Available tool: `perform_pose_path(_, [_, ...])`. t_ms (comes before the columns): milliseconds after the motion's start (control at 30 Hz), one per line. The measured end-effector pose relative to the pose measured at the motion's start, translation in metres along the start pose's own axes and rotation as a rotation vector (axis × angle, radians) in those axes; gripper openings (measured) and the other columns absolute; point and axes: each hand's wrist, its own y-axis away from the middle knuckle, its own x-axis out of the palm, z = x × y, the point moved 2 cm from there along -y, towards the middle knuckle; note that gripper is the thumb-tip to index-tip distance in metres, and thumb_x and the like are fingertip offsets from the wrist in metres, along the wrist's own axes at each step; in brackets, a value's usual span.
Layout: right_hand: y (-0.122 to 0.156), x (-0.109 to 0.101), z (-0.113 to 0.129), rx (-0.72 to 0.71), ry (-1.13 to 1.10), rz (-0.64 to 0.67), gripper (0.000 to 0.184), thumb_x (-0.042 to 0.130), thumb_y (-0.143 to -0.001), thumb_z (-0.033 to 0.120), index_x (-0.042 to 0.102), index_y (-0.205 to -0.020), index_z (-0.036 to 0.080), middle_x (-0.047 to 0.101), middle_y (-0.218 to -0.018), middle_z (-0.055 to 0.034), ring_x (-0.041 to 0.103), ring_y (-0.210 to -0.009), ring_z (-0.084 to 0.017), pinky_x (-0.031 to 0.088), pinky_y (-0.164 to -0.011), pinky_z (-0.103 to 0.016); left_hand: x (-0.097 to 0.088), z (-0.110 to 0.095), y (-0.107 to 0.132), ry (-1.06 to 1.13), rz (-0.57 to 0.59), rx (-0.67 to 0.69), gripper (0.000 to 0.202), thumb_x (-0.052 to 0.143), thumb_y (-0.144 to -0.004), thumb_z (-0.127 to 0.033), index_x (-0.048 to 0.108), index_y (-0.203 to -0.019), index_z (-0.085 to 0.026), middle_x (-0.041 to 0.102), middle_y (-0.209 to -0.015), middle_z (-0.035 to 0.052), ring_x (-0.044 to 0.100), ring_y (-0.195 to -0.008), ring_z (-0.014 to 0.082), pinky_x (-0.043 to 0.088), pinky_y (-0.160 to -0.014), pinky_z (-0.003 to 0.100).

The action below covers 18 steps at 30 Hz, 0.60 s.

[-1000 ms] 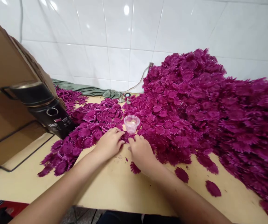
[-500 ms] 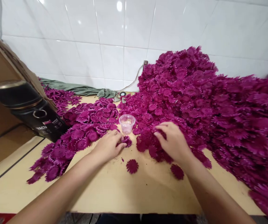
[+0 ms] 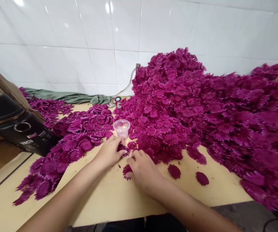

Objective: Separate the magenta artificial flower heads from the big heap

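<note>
My left hand pinches a small magenta flower head between thumb and fingers, just in front of a clear plastic cup. The cup holds something pale that I cannot make out. Close by, my right hand has its fingers curled at another magenta flower head low over the board; its fingertips partly cover it. Two more flower heads lie apart to the right, one nearer and one farther out.
A tall heap of magenta flowers fills the right side. Layered flower heads lie on the left, beside a black canister and a cardboard box. Green cloth runs along the white tiled wall.
My right hand has come from the heap leftward and nearer, onto the loose flower head in front. My left hand stays with its flower by the cup. The view has turned slightly right.
</note>
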Motion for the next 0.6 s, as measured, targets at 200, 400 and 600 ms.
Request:
perform_pose_path(200, [-0.001,-0.009,-0.024,0.054,-0.065,-0.071,0.015,0.047,-0.077,0.009,0.061,-0.079,0.012,0.060,-0.084,-0.0104,0.051,-0.081,-0.021,0.042,-0.072,-0.034,0.002,0.015,0.000,0.133,-0.037,-0.116,0.012,0.056,-0.069,-0.027,0.050,-0.078,-0.020,0.062,-0.075,0.0025,0.058,-0.073,0.0225,0.041,-0.066,0.032])
perform_pose_path(400, [0.003,-0.063,-0.099,0.299,-0.042,-0.613,0.022,0.051,-0.074,0.013,0.061,-0.094,0.012,0.057,-0.093,-0.0133,0.050,-0.092,-0.025,0.041,-0.082,-0.040,-0.001,0.026,-0.004,0.656,-0.074,-0.126,0.023,0.056,-0.065,-0.025,0.060,-0.086,-0.018,0.067,-0.087,0.0039,0.061,-0.082,0.0200,0.045,-0.076,0.033])
perform_pose_path(600, [0.008,-0.066,-0.094,0.202,-0.039,-0.720,0.025,0.044,-0.077,0.013,0.060,-0.096,0.014,0.059,-0.095,-0.0134,0.050,-0.097,-0.026,0.039,-0.086,-0.044,-0.013,0.017,0.000,0.830,-0.168,-0.177,0.013,0.059,-0.058,-0.022,0.061,-0.070,-0.017,0.066,-0.069,0.0013,0.059,-0.065,0.0153,0.047,-0.067,0.030])
